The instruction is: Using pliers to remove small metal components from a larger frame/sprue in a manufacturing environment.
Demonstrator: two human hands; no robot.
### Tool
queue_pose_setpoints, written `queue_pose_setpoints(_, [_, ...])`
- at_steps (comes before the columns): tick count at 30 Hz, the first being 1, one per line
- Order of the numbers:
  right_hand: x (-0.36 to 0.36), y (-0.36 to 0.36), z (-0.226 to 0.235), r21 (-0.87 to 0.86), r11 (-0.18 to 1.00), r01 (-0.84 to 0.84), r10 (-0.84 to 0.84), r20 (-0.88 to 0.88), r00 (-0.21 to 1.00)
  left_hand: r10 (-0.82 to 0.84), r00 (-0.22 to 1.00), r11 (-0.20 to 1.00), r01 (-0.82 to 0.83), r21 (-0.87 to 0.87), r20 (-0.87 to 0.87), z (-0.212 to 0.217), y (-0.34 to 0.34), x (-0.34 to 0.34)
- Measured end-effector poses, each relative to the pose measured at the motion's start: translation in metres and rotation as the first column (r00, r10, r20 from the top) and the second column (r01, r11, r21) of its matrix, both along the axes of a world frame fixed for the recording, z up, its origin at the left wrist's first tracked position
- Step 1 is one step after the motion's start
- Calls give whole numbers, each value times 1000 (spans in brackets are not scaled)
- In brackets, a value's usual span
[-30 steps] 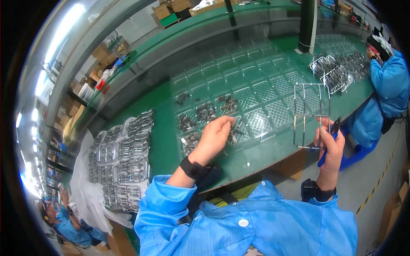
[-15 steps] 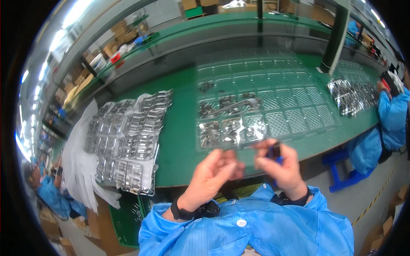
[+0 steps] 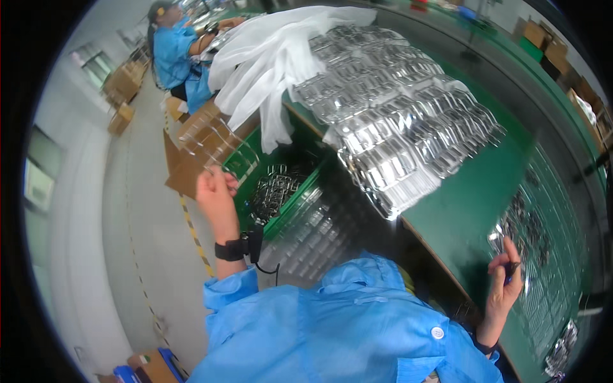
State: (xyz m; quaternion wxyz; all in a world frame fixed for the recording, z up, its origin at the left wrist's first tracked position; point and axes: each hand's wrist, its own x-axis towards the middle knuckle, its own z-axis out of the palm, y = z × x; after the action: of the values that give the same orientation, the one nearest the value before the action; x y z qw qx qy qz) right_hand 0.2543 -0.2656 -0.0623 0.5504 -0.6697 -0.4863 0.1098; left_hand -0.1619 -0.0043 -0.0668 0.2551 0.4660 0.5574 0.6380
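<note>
Along the green worktable point(image 3: 479, 185), your left hand point(image 3: 216, 193) grips a blurred metal wire frame point(image 3: 220, 142) near the green crate point(image 3: 297, 203) of metal pieces point(image 3: 274, 191), while your right hand point(image 3: 501, 290) curls around a dark tool point(image 3: 512, 269) beside the clear compartment tray point(image 3: 546, 300).

A lane runs along the green tabletop point(image 3: 469, 198), hemmed by stacked metal frames point(image 3: 408, 121) and the clear tray point(image 3: 554, 290)

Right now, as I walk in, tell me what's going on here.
The person's left hand holds up a blurred wire frame near a green bin of loose metal pieces. The right hand, grasping a dark tool, is near a clear compartment tray. Rows of shiny metal frames lie on the green bench.
</note>
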Motion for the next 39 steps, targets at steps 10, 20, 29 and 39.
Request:
queue_pose_setpoints(10, [-22, 9, 11, -98, 995, 30, -39, -86, 996, -27, 473, 899, -373, -228, -881, -109, 34, -15])
queue_pose_setpoints(20, [0, -5, -6, -22, 1000, 21, -20, 54, 998, -418, 506, 782, 623, -15, -755, 98, 47, 173])
queue_pose_setpoints(29, [4, -10, 2, -34, 999, -34, 31, -75, 997, -466, -114, 426, 840, -336, -877, 115, 34, 255])
queue_pose_setpoints(39, [0, -12, 1, -113, 992, -59, 69, 85, 994, -425, 482, 829, 547, -115, -766, 33, -40, 166])
